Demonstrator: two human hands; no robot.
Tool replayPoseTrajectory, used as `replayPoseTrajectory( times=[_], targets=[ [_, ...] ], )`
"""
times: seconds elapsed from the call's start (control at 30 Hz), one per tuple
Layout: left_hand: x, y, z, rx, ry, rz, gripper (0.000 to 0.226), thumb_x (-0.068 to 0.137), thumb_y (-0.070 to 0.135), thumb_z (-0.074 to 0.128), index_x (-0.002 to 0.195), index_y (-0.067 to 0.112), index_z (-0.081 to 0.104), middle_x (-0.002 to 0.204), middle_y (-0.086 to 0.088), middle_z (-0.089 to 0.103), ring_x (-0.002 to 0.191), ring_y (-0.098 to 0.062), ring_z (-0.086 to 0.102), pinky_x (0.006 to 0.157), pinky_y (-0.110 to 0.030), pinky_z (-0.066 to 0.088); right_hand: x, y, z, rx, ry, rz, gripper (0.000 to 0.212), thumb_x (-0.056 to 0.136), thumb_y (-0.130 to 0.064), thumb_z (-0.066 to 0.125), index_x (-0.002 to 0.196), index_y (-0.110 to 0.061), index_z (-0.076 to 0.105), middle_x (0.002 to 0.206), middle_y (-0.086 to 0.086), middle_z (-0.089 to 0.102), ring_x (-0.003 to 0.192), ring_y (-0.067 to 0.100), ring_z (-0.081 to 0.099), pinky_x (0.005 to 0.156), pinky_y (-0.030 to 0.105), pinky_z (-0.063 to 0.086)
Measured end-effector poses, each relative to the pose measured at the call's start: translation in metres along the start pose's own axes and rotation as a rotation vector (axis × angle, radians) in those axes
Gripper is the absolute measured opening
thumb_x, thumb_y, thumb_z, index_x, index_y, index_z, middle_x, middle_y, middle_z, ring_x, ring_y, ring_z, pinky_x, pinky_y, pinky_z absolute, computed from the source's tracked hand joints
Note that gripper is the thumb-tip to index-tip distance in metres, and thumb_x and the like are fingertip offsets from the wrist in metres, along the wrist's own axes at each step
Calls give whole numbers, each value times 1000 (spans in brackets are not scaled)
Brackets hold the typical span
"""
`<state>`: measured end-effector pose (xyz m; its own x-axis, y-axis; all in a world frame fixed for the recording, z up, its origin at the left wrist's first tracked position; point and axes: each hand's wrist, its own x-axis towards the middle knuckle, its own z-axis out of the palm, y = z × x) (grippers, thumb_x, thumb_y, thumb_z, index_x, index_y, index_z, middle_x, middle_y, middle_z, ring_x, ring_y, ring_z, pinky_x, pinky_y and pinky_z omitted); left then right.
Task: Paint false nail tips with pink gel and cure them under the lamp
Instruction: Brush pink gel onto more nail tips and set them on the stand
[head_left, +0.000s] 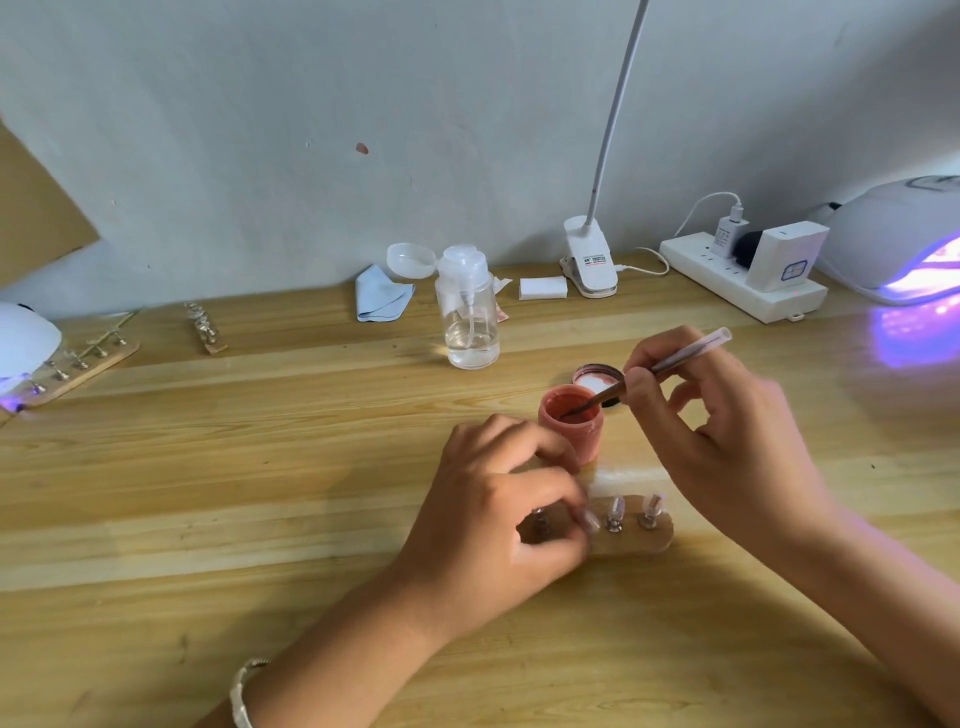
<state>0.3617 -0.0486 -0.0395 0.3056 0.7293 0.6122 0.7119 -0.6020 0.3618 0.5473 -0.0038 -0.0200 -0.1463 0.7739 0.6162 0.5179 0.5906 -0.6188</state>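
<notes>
Nail tips (616, 506): rowed left-right on strip (657, 540), gripped by left hand (498, 519) fingers (550, 480).
Brush (691, 349): pinched by right hand (727, 431) fingers (644, 387) — dipped in gel pot (576, 431) beyond.

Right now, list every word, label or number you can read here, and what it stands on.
None can be read.
Clip lamp base: dark print over a red stripe, too small.
Charger plug: fine print, blurred.
White box: blue square emblem, no letters legible.
Curing lamp: dark mark on top, cut off.
</notes>
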Motion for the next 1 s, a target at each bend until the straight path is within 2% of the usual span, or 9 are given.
replayPoseTrajectory(
  times=[0.13, 0.3, 0.37, 0.43, 0.5, 0.7, 0.8, 0.87, 1.0],
  targets=[
    [1, 2, -10, -110, 142, -8, 3, 69, 17, 71, 71, 19, 69, 86, 15, 70, 87, -10, 64, 85, -39, 44, 2, -1, -5, 103, 90, 14, 12, 96, -21, 58, 88, -29, 57, 85, -15, 67, 79, 13, 64, 62, 10, 39],
    [-1, -2, -16, -392, 177, -272, 8, 73, 10, 71, 75, 17, 68, 79, 6, 70, 84, -16, 65, 81, -42, 50, 9, -1, -8, 349, 181, 103, 12, 93, -21, 55, 85, -29, 59, 76, -14, 69, 77, 5, 69, 64, 15, 47],
    [0, -4, -17, -542, 185, -366, 10, 74, 6, 71, 77, 15, 71, 81, 0, 71, 83, -20, 63, 71, -31, 54, 12, 0, -10, 427, 215, 151, 8, 92, -22, 55, 86, -24, 61, 73, -10, 70, 74, 5, 68, 63, 18, 49],
    [1, -6, -17, -649, 210, -431, 9, 75, 7, 72, 79, 15, 75, 84, -6, 71, 85, -31, 58, 59, -15, 51, 14, 2, -12, 505, 240, 208, 7, 90, -25, 56, 86, -23, 62, 70, -8, 70, 74, 7, 67, 63, 19, 49],
    [2, -8, -17, -712, 212, -467, 9, 76, 11, 74, 82, 17, 77, 88, -11, 71, 88, -38, 56, 57, -11, 49, 16, 3, -13, 548, 257, 254, 6, 88, -28, 57, 87, -24, 62, 68, -8, 70, 75, 8, 67, 63, 19, 50],
    [2, -9, -16, -751, 194, -479, 9, 83, 15, 73, 87, 21, 78, 91, -8, 73, 79, -33, 59, 57, -9, 50, 13, 5, -11, 340, 221, 252, 12, 85, -29, 56, 78, -35, 64, 72, -11, 71, 69, 11, 65, 66, 33, 48],
    [0, -12, -14, -741, 214, -484, 9, 87, 11, 72, 88, 17, 78, 91, -9, 74, 84, -38, 60, 57, -10, 51, 11, 5, -11, 254, 204, 234, 8, 83, -37, 54, 84, -36, 62, 76, -12, 72, 58, 27, 54, 51, 24, 40],
    [0, -13, -14, -735, 228, -500, 8, 87, 10, 71, 87, 15, 78, 91, -8, 75, 85, -37, 62, 57, -10, 51, 11, 5, -12, 235, 203, 227, 11, 80, -41, 53, 83, -35, 62, 77, -11, 72, 54, 30, 46, 44, 20, 34],
    [0, -15, -13, -752, 232, -514, 7, 86, 12, 72, 85, 15, 77, 88, -7, 75, 81, -20, 66, 56, -10, 51, 12, 5, -11, 306, 201, 223, 11, 76, -37, 53, 80, -32, 62, 73, -11, 71, 69, 32, 60, 60, 31, 43]
  ],
)
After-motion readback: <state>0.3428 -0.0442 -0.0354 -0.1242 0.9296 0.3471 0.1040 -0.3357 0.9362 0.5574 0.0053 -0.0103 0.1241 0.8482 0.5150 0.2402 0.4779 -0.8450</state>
